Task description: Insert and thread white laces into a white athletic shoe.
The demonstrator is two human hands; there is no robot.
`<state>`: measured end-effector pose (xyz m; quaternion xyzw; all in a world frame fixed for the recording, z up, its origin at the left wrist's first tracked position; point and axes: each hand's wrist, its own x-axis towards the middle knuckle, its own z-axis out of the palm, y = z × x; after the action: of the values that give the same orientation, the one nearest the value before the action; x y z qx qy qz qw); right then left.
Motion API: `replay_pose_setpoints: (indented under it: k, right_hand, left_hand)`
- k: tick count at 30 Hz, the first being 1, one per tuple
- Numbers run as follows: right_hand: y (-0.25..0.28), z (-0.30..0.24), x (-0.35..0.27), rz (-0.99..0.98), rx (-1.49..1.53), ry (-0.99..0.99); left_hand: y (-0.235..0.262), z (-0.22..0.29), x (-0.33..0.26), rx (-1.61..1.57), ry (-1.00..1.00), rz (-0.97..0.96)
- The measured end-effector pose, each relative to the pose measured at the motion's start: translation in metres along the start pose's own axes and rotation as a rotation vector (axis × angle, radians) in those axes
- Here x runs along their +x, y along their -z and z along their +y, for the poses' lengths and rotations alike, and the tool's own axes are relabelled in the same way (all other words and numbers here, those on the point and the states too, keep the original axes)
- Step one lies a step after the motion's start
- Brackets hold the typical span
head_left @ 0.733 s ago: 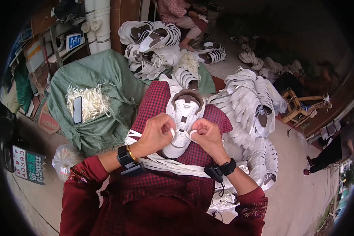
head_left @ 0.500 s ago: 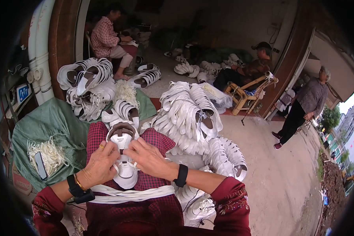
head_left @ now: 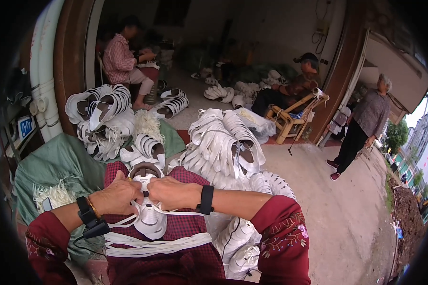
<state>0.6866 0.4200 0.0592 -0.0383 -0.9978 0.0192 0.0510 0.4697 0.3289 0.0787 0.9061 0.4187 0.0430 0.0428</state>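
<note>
A white shoe upper [head_left: 152, 224] with a brown lining lies on my checked apron, its toe toward me. My left hand [head_left: 119, 194] is closed at the left side of its lacing, fingers pinched on a white shoelace [head_left: 122, 222] that trails out to the left. On the other side, my right hand [head_left: 172, 193] grips the lace too, with a loose length running right beneath the wrist. Both hands partly cover the tongue and eyelets. Several white laces [head_left: 157, 246] lie across my lap, just below the toe.
Stacked white shoe uppers [head_left: 214, 147] stand ahead, with another pile [head_left: 100, 107] at the left. A green sack [head_left: 57, 161] bears tangled cream laces [head_left: 57, 192]. Two people sit beyond, one near a bamboo chair [head_left: 287, 118]; another person [head_left: 366, 123] stands at the right.
Both hands have curled more tightly at the lacing, and longer lengths of lace now stretch out to either side. My left forearm now covers much of the phone on the sack.
</note>
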Motion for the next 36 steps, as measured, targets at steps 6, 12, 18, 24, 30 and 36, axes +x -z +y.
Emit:
replay_pose_setpoints:
  k: [6,12,18,24,30,36]
  right_hand:
    - [-0.014,0.003,-0.016,0.22,0.127,0.114]
    - [0.007,-0.003,-0.009,-0.05,0.127,0.008]
    - [0.013,0.026,0.021,-0.246,0.342,0.043]
    - [0.008,-0.012,0.015,-0.066,0.085,-0.285]
    - [-0.018,-0.012,0.007,0.398,0.158,-0.205]
    - [-0.023,-0.014,0.022,0.724,0.748,-0.492]
  left_hand:
    - [-0.021,0.004,-0.014,0.114,-0.054,0.207]
    - [0.01,0.015,-0.013,-0.093,0.115,-0.045]
    - [-0.021,0.01,0.011,0.076,0.361,-0.022]
    - [-0.03,0.022,0.01,0.086,0.389,0.13]
    - [-0.042,0.014,0.015,-0.093,0.492,0.232]
    - [-0.046,0.018,0.011,-0.185,0.392,0.348]
